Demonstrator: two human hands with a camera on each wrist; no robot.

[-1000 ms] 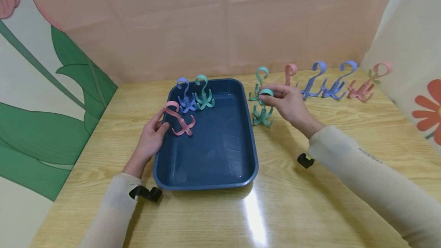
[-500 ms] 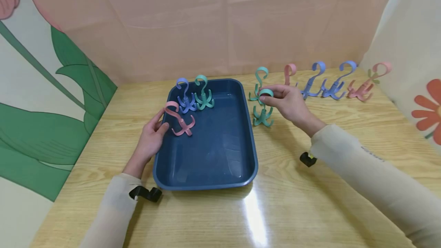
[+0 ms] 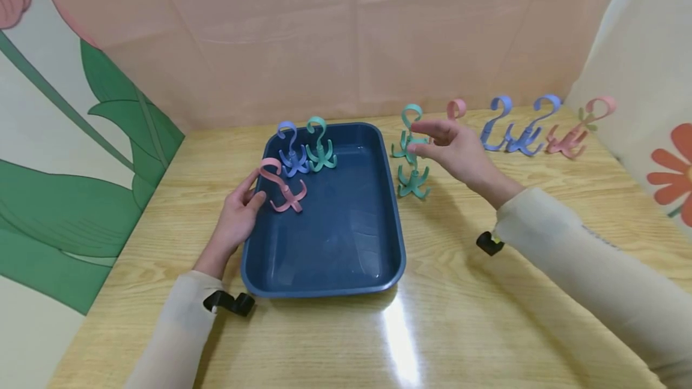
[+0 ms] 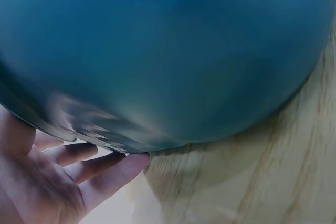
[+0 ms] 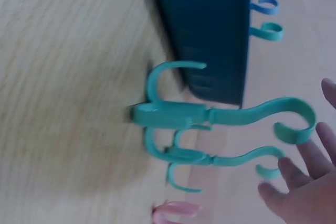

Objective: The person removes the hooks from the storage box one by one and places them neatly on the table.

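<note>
My left hand (image 3: 240, 212) holds the left rim of a dark blue tray (image 3: 330, 245), thumb over the edge; in the left wrist view its fingers (image 4: 113, 179) reach along the tray's outer wall. Beside the tray's right side, a green four-pronged hook hanger (image 3: 413, 183) stands upright on the table. My right hand (image 3: 459, 155) is at the top of that hanger, thumb and fingers spread apart. In the right wrist view the hanger's curved top (image 5: 299, 106) shows just in front of the fingertips. A second green hanger (image 3: 411, 114) stands right behind it.
Inside the tray are a blue hanger (image 3: 292, 159), a green hanger (image 3: 322, 153) and a leaning pink hanger (image 3: 289, 194). Right along the back stand a partly hidden pink hanger (image 3: 456, 108), two blue hangers (image 3: 489, 128) and another pink hanger (image 3: 567, 141). A cloth-covered wall rises behind the table.
My right hand has let go of the front green hanger's top; its thumb and fingers have spread, and the hand has shifted slightly up and right. My left hand and the tray stay put.
</note>
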